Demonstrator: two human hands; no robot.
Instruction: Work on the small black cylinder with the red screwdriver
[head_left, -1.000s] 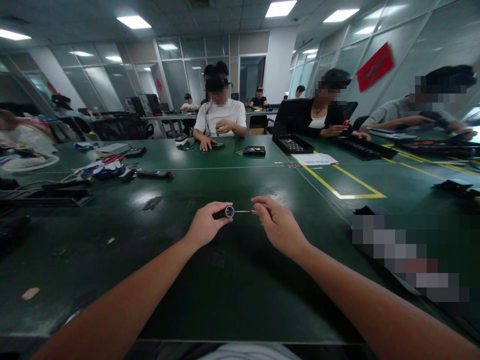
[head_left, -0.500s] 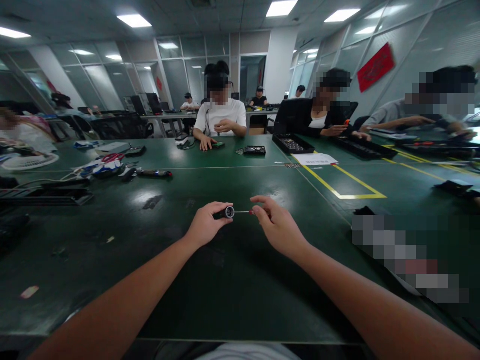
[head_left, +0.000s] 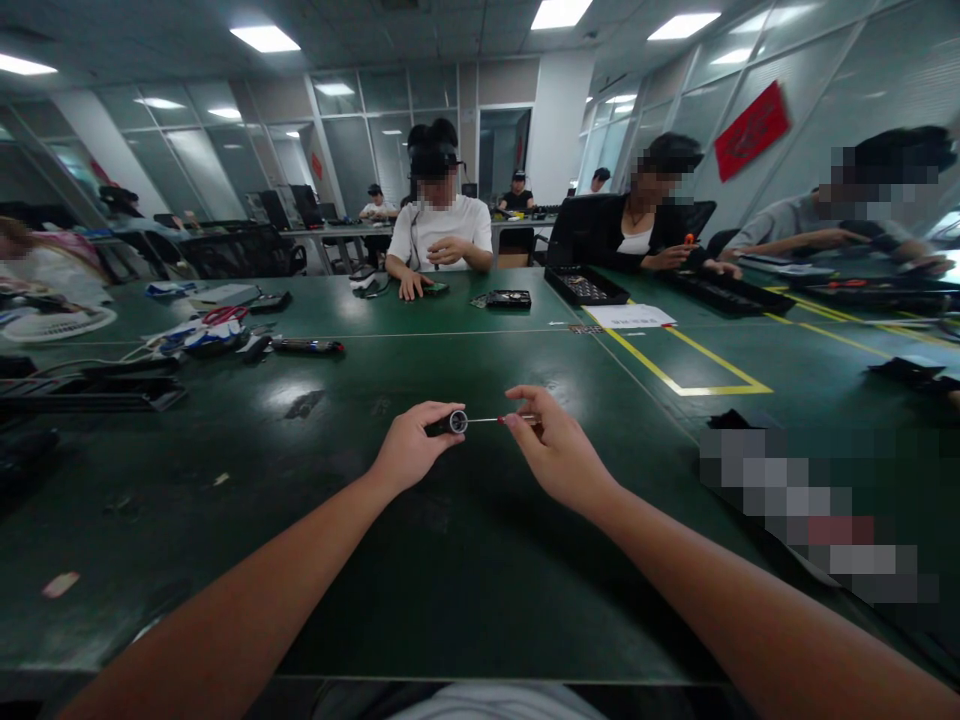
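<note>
This is an open-plan office used as an assembly workroom. Long green tables (head_left: 315,560) fill the frame, with yellow tape lines (head_left: 679,365) marking zones at centre right. Several people (head_left: 441,228) sit along the far side working over black trays (head_left: 586,287) and small parts. Glass partitions (head_left: 360,150) run across the upper middle, ceiling light panels (head_left: 262,38) shine above, and a red banner (head_left: 750,132) hangs upper right.

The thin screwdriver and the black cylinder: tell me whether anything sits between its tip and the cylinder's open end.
Nothing visible does. The left hand holds the black cylinder, and the thin screwdriver in the right hand runs straight to its open end over bare green table.
</note>
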